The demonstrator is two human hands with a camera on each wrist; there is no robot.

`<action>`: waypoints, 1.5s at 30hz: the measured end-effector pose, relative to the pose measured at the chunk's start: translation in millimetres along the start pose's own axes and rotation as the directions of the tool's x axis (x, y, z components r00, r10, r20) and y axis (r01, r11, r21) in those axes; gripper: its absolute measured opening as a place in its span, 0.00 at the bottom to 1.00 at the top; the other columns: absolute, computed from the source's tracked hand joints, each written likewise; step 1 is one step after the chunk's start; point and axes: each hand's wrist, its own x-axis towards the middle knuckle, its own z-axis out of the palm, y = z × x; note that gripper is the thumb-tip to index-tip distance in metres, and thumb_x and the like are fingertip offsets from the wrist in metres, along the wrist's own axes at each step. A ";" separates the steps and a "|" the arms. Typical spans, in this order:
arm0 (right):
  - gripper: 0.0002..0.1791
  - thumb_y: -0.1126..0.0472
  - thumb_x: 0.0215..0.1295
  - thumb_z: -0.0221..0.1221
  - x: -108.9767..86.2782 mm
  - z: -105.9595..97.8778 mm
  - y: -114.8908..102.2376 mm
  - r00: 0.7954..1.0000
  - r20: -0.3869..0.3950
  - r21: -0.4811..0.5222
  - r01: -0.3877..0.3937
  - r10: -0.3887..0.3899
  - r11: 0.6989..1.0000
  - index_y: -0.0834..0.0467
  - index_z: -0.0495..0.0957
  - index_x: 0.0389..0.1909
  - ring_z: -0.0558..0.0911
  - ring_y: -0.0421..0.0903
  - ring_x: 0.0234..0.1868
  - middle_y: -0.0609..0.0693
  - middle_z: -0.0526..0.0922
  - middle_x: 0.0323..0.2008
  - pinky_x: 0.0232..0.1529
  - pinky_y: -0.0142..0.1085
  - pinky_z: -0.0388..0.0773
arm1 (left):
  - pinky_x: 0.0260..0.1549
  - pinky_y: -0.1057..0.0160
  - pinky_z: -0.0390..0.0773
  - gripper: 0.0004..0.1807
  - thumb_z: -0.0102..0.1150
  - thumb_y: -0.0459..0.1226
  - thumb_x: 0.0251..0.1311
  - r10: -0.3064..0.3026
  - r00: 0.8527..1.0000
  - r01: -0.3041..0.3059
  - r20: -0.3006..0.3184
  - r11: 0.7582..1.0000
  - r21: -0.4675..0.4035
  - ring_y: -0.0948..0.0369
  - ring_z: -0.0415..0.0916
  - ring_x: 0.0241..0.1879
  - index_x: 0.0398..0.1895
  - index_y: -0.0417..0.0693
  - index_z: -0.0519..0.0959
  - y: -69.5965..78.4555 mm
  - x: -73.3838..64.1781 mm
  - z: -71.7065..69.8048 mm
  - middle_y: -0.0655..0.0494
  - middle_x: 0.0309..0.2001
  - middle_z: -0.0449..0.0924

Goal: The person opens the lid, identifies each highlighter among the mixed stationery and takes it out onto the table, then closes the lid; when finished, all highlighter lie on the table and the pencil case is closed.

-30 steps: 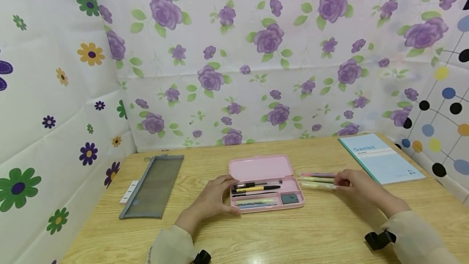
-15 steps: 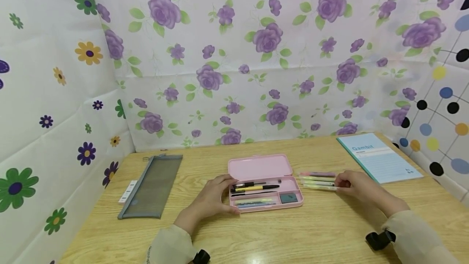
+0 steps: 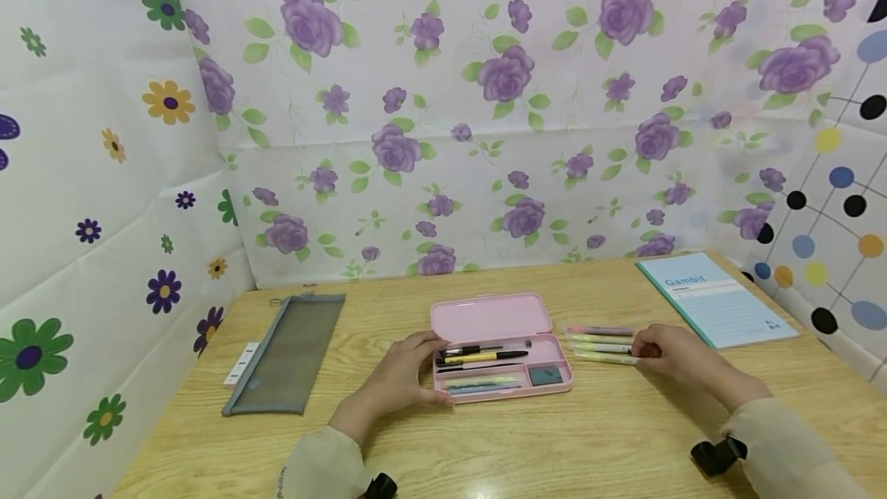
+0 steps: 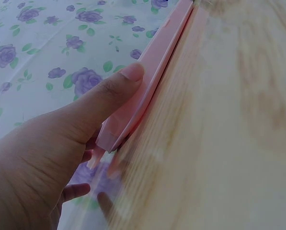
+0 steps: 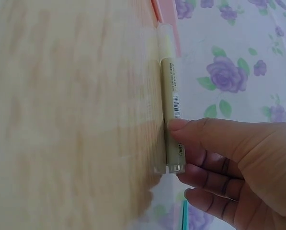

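Observation:
A pink pencil case lies with its lid folded back on the wooden table. Inside are black and yellow pens, pale slim sticks and a dark blue-grey block. My left hand grips the case's left end, thumb on its front wall. To the right of the case, several highlighters lie side by side, a pink one farthest back. My right hand holds the right end of the nearest, a pale yellow highlighter, with the thumb on its barrel and the other fingers partly hidden behind.
A grey mesh zip pouch lies at the left, partly over a white strip. At the back right is a light blue notebook. A floral cloth hangs behind the table.
The highlighters have spread apart, the nearest one shifting slightly toward me under my right hand, so another shows between them. My left hand stays on the pencil case.

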 end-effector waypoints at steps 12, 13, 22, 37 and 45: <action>0.06 0.61 0.55 0.67 -1.7 0.3 -1.1 1.000 -0.009 0.000 0.000 0.000 1.000 0.50 0.80 0.29 0.69 0.27 0.26 0.39 0.75 0.26 0.26 0.28 0.72 | 0.66 0.43 0.63 0.51 0.68 0.65 0.39 0.004 1.000 -0.004 0.000 1.000 0.007 0.49 0.62 0.69 0.68 0.54 0.68 0.6 0.3 -1.2 0.53 0.69 0.65; 0.06 0.61 0.55 0.68 -1.9 0.2 -1.3 1.000 -0.009 0.000 0.001 -0.001 1.000 0.50 0.80 0.29 0.70 0.27 0.26 0.39 0.76 0.27 0.27 0.28 0.72 | 0.66 0.43 0.63 0.51 0.68 0.65 0.39 0.005 1.000 -0.005 0.001 1.000 0.003 0.49 0.62 0.69 0.68 0.53 0.68 0.7 0.2 -1.2 0.53 0.69 0.65; 0.06 0.62 0.53 0.69 -3.2 -2.9 -3.0 0.999 -0.018 -0.009 0.034 -0.034 0.999 0.52 0.80 0.29 0.70 0.26 0.26 0.38 0.76 0.26 0.26 0.27 0.72 | 0.66 0.42 0.63 0.51 0.68 0.65 0.40 0.004 1.000 -0.004 0.001 1.000 -0.002 0.48 0.62 0.68 0.68 0.53 0.68 0.7 -0.6 0.3 0.53 0.69 0.65; 0.06 0.60 0.54 0.69 -6.5 -6.9 -2.0 0.999 -0.025 0.025 0.040 -0.039 0.999 0.52 0.80 0.30 0.71 0.27 0.27 0.39 0.77 0.27 0.28 0.28 0.74 | 0.66 0.43 0.63 0.51 0.67 0.66 0.39 0.004 1.000 -0.004 0.007 1.000 0.001 0.49 0.62 0.68 0.68 0.53 0.68 0.4 0.1 1.0 0.54 0.68 0.65; 0.06 0.59 0.57 0.67 -2.4 -25.8 -15.6 0.998 -0.022 -0.014 0.063 -0.064 0.998 0.53 0.81 0.34 0.72 0.29 0.29 0.39 0.78 0.30 0.29 0.29 0.74 | 0.66 0.42 0.63 0.52 0.67 0.66 0.39 0.000 1.000 0.000 0.006 1.000 0.005 0.49 0.63 0.68 0.68 0.53 0.68 0.6 0.4 -0.1 0.53 0.69 0.65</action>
